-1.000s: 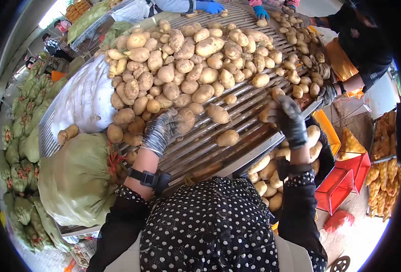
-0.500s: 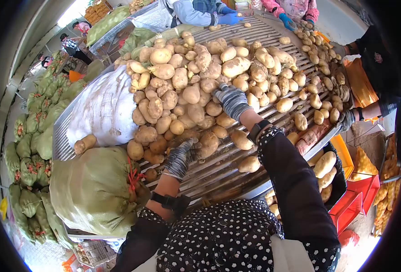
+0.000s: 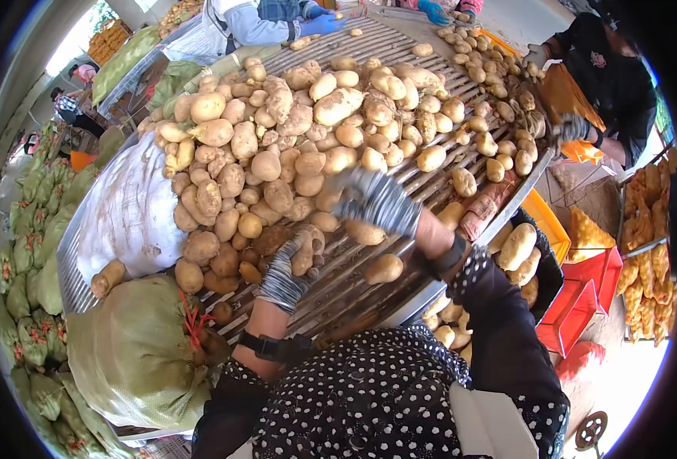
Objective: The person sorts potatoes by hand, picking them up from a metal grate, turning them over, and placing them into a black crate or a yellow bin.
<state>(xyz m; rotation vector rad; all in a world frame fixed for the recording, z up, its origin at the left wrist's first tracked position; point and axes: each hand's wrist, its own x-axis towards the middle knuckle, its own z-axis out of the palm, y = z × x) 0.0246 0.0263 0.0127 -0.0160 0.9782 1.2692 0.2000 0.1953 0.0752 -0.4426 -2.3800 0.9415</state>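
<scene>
We are gripping a lumpy potato in our left hand, its striped glove closing around it at the lower edge of the potato pile. Our right hand, in a matching glove, is hovering or moving by the pile's near side; it is showing blurred, so we cannot tell whether its fingers are holding anything. The pile is spreading over a slatted table, and one loose potato is lying on the slats below our right hand. A white sack is lying against the pile's left side, with a bulging green sack sitting nearer us. To the right, beyond the table's edge, a black crate is holding more potatoes. Across the table, a co-worker's blue-gloved hand is reaching over the slats.
</scene>
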